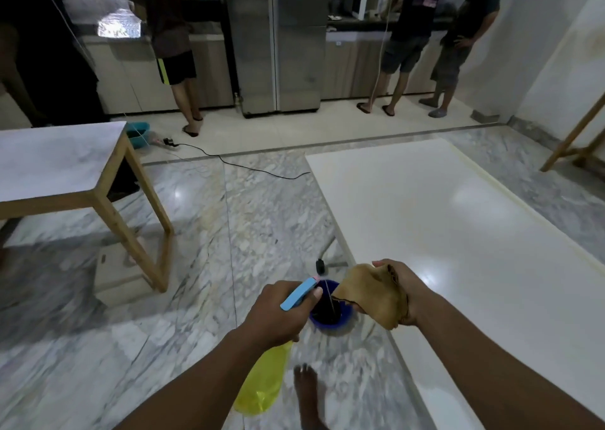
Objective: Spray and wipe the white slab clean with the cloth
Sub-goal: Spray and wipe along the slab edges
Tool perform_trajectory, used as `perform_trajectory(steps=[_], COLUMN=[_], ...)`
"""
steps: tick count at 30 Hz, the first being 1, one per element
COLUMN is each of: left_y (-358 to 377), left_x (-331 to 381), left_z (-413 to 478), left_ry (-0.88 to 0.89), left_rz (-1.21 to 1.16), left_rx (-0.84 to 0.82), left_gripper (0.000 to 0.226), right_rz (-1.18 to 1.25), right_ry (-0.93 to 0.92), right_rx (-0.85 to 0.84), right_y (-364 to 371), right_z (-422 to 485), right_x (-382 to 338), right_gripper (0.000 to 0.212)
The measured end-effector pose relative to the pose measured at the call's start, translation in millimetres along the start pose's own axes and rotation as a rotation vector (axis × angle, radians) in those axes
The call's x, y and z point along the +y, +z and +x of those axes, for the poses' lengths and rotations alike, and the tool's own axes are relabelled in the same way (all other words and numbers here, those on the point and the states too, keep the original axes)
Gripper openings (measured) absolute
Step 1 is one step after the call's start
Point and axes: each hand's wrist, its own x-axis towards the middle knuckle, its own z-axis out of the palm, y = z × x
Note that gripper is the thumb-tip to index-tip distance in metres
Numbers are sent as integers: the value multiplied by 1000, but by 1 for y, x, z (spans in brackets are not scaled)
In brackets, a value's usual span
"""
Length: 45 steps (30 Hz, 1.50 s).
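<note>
A large white slab (458,233) lies flat on the marble floor at the right. My left hand (278,311) grips a yellow spray bottle (262,383) with a blue trigger head, its nozzle aimed toward the cloth. My right hand (402,292) holds a tan cloth (370,293) bunched up, just over the slab's near left edge. Both hands hover above a blue bucket (327,318) on the floor.
A wooden table (65,167) with a marble top stands at the left, a cardboard box (114,275) beneath it. A black cable (235,164) runs across the floor. Three people stand at the far kitchen counter. My bare foot (307,393) is near the bottle.
</note>
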Motion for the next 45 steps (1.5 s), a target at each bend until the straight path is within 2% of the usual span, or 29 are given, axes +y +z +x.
perform_trajectory(steps=[2,7,9,11,13,15,17,18,19,22,27,32,38,45], left_y=[-14,-50,-65,-78,-86,-91,-93,-93,-92,-85,-67,-54,-28,17], left_x=[-10,-35,-42,-47,-57,-67,-80,-85,-91,-104,-104,-96,-86,-69], left_z=[52,194,244,289,332,364,389,397,406,419,416,392,321,182], left_ry=[-15,-77,-90,-89,-86,-65,-66,-68,-75,-91,-150,-109,-78,-12], left_rz=[-12,-28,-23,-24,-42,-40,-34,-34,-36,-37,-57,-35,21,122], left_rx=[23,44,49,70,84,87,97,100,97,68,3,0,-13,-67], left_gripper=[41,51,57,63,64,59,56,56,55,52,52,53,53,42], right_rz=[-117,-495,-694,-1011,-1233,-1576,-1911,-1972,-1991,-2050,-2173,-2179,-2114,-2046], right_ry=[-10,-170,-276,-453,-593,-809,-801,-764,-749,-797,-757,-719,-716,-732], right_rx=[44,215,194,215,238,335,358,387,448,517,477,435,416,433], right_y=[14,79,109,136,153,164,168,170,168,166,152,126,77,-15], right_z=[64,212,271,329,396,462,514,524,535,537,527,490,411,271], right_x=[-50,-201,-250,-287,-312,-318,-305,-296,-286,-275,-266,-229,-154,-13], right_gripper=[50,27,18,10,24,42,60,71,76,75,73,71,81,85])
